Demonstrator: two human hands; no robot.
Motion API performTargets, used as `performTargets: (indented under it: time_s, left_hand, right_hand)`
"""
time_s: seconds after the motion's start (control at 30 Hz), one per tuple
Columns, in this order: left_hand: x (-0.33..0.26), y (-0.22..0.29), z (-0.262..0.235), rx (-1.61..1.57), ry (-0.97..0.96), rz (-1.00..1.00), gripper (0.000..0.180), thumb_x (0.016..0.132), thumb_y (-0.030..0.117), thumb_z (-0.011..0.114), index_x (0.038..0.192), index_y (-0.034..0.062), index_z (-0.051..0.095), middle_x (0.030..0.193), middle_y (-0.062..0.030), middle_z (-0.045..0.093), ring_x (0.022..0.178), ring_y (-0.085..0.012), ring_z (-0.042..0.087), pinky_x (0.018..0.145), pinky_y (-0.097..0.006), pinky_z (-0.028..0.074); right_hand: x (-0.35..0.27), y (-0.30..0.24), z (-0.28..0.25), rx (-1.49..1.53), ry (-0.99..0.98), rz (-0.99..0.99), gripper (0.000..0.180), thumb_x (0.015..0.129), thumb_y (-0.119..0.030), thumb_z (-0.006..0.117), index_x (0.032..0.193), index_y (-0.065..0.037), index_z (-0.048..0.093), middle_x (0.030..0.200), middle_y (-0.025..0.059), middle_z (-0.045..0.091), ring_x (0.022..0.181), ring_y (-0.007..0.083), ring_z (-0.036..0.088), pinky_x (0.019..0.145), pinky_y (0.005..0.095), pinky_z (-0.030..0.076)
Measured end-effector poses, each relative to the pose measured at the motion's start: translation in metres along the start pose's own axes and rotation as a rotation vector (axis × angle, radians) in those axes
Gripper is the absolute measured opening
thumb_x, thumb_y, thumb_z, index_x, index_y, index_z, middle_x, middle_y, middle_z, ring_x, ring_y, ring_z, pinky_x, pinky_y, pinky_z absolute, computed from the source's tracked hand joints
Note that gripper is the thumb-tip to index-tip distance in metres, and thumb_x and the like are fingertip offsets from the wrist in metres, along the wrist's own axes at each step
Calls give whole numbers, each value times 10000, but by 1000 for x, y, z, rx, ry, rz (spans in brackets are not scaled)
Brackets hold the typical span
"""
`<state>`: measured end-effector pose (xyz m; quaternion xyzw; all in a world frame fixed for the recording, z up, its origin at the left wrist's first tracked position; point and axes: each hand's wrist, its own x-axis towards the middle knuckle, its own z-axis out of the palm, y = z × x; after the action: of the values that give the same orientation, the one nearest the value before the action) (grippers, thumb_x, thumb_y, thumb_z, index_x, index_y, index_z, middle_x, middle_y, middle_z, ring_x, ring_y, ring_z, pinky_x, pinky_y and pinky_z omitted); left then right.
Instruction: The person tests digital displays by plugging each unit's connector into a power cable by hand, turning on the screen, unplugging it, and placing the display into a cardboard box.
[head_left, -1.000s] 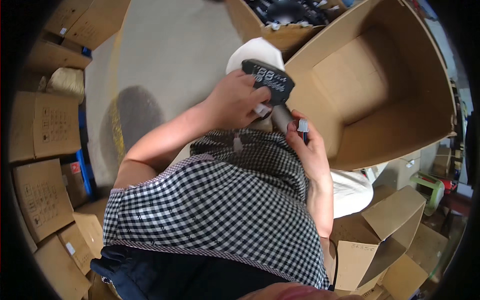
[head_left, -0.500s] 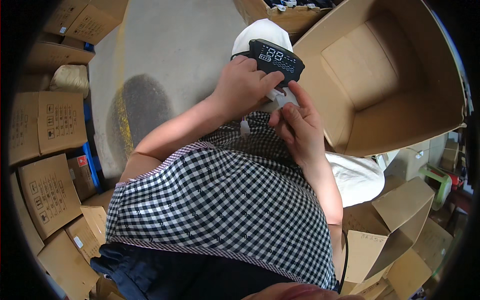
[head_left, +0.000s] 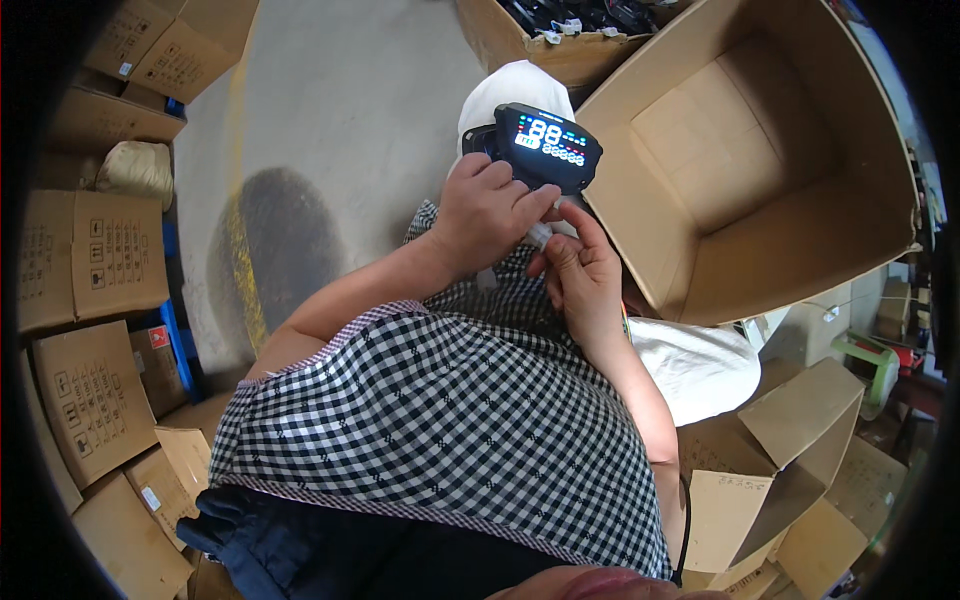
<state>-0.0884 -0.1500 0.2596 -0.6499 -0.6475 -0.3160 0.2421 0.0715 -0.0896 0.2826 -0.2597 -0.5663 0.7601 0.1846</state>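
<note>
A black digital display [head_left: 549,147], its screen lit with white and coloured segments, tilts up above my lap. My left hand [head_left: 484,212] is closed at its lower left edge, thumb and fingers toward the cable end. Part of a black mount [head_left: 479,141] shows beside the display. My right hand [head_left: 585,282] pinches a white plastic plug connector [head_left: 540,236] just below the display, close to my left fingertips. Fingers partly hide the plug and its wires. My lap is covered by a black-and-white checked apron [head_left: 440,400].
A large open cardboard box [head_left: 700,250] stands close to my right. Beyond, another carton [head_left: 560,55] holds several black units with white plugs. Closed cartons [head_left: 120,245] are stacked at the left. More open boxes [head_left: 740,500] lie at the lower right.
The display's screen has gone from dim white segments to brightly lit coloured ones. Both hands and the display have moved slightly lower in the view.
</note>
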Motion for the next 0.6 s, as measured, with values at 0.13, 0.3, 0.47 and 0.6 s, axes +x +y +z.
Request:
performTargets:
  time_s: [0.13, 0.3, 0.47, 0.6]
  left_hand:
    - [20, -30, 13, -296, 86, -85, 135, 794, 175, 610, 914, 128, 650, 691, 16, 592, 662, -188, 530, 632, -333, 393]
    - [102, -87, 14, -1256, 341, -390, 219, 934, 220, 500, 961, 24, 591, 714, -51, 593, 640, -145, 549, 604, -270, 460]
    - [114, -85, -69, -988, 343, -134, 318, 984, 305, 478, 961, 20, 617, 672, -18, 568, 557, -75, 483, 513, -208, 395]
    - [51, -81, -87, -805, -354, -54, 339, 783, 15, 531, 1090, 91, 653, 918, -81, 637, 795, -187, 625, 660, -301, 511]
  right_hand:
    - [-5, 3, -7, 117, 212, -148, 376, 964, -100, 494, 1328, -39, 426, 745, 108, 626, 404, 41, 373, 384, 157, 282]
    - [-5, 9, -16, 91, 145, -51, 292, 959, -47, 478, 1245, -17, 526, 856, 112, 644, 534, 66, 465, 509, 165, 378]
    - [2, 8, -18, -90, 40, 19, 336, 950, -31, 475, 1284, -1, 493, 889, 111, 646, 615, 74, 516, 595, 185, 422]
    - [3, 9, -23, -61, 70, 75, 346, 945, -34, 477, 1289, 8, 478, 889, 121, 644, 605, 74, 512, 587, 181, 418]
